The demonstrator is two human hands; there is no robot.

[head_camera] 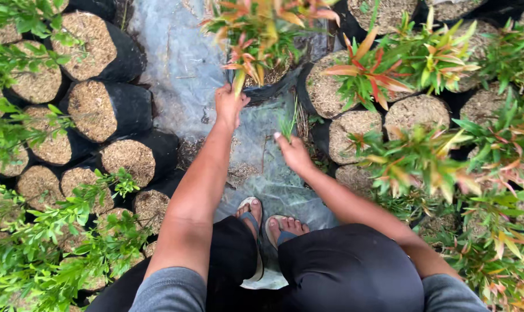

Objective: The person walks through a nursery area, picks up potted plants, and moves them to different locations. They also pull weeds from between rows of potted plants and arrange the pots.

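Left hand (228, 106) grips the black grow bag (273, 86) rim, fingers hidden; right hand (293, 152) pinches grass blades (287, 122).

We stand on the clear plastic ground sheet (181, 63), round black soil-filled grow bags (108, 110) left, red-tipped leafy seedlings (383, 75) right. Our left hand (229, 106) grips the potted seedling bag (267, 86) ahead; our right hand (294, 153) nearer.

Soft even daylight, faint shadows; sharp
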